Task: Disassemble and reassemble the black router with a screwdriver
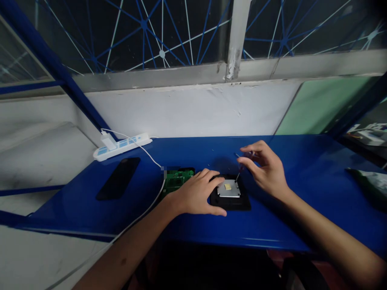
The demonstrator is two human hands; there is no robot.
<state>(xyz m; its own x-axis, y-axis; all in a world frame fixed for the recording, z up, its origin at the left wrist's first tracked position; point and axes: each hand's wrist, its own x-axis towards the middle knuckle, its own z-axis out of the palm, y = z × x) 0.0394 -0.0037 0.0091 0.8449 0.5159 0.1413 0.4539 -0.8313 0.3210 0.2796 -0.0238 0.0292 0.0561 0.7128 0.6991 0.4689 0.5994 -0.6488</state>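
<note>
The left hand (196, 193), fingers spread, is steadying the black case (245, 201) near the counter's (272, 225) front edge, while the right hand (269, 171) is gripping a screwdriver (247, 157), apparently keeping its tip on a plate corner.

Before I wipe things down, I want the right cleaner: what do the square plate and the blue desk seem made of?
The square plate looks like metal, perhaps aluminium: silvery grey with a satin sheen. The blue desk has a glossy finish that catches highlights; it could be painted metal or laminate.
</note>
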